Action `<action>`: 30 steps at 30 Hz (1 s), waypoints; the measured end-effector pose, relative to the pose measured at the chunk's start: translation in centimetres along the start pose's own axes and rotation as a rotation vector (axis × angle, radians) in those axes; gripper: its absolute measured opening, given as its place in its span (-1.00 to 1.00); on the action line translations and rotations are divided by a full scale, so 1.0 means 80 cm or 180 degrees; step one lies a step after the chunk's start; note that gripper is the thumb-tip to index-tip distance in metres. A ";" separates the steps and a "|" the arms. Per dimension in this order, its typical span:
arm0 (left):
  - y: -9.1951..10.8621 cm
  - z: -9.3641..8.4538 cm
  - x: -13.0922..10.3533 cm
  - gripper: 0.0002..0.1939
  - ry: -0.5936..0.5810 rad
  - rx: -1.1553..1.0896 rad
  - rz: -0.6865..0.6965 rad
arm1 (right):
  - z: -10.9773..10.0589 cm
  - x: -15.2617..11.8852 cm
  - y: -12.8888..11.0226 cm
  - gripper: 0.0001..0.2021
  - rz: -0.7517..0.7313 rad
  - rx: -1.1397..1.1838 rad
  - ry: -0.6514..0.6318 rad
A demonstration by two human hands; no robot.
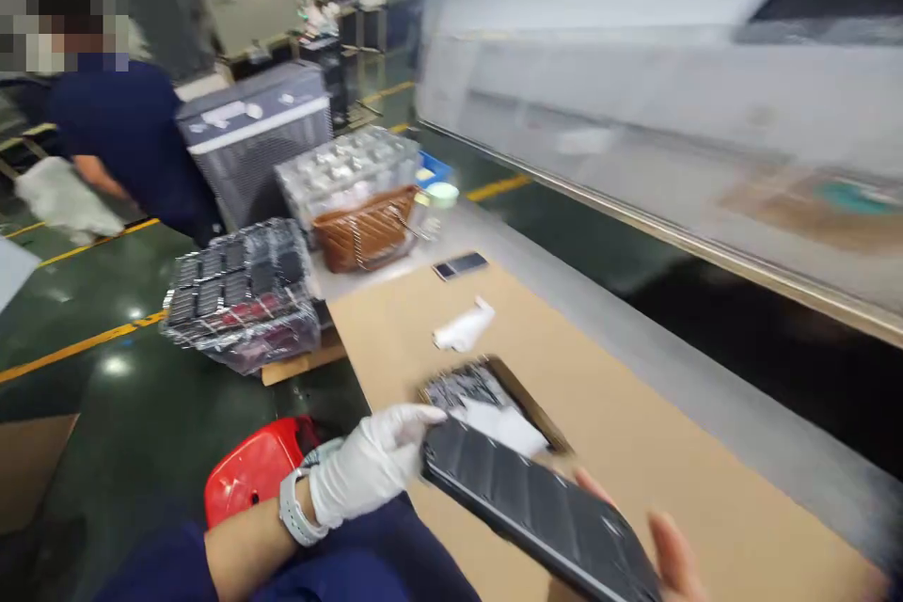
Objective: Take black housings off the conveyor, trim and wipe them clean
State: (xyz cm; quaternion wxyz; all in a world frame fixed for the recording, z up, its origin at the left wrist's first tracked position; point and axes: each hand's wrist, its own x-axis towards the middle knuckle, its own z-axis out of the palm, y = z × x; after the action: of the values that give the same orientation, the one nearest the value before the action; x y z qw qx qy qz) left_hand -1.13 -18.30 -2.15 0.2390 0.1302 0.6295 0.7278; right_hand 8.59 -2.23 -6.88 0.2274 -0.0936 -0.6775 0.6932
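A long black ribbed part (pixel 529 499) is held tilted between my two hands in the lower middle of the head view. My left hand (pixel 377 461), in a white glove, grips its far left end between thumb and fingers. My right hand (pixel 667 550) has its fingers wrapped around the near right end, partly cut off by the frame's bottom edge. Just beyond the part lies a shallow open box (pixel 529 400) with small dark pieces and white paper (pixel 498 423) inside. Motion blurs the scene.
Further along the cardboard-covered bench (pixel 564 348) lie a white scrap (pixel 466 324) and a phone (pixel 461 265). A brown quilted bag (pixel 367 230) and wrapped stacks of parts (pixel 240 287) stand beyond. A red stool (pixel 250 470) is at left; a person (pixel 127 141) sits behind.
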 end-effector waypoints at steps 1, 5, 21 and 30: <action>0.005 0.007 -0.005 -0.52 0.0082 0.0279 0.0094 | -0.006 -0.017 -0.004 -0.25 0.0071 0.0085 0.0310; 0.011 0.027 -0.019 -0.63 -0.0309 0.0279 0.0084 | -0.029 -0.061 -0.031 -0.20 -0.0041 0.0131 0.0739; 0.005 0.053 -0.062 -0.90 -0.0882 0.1094 0.0422 | -0.085 -0.160 -0.081 -0.04 0.0568 -0.0126 0.0709; 0.005 0.041 -0.071 -0.90 -0.0745 0.0922 0.0545 | -0.082 -0.165 -0.082 -0.01 0.0436 -0.0408 0.0526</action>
State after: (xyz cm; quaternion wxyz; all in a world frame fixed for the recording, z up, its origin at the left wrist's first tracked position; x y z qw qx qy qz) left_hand 5.26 -18.44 -0.56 0.2266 0.2999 0.6821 0.6273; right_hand 24.29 -2.34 -3.17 0.2281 -0.2109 -0.6913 0.6523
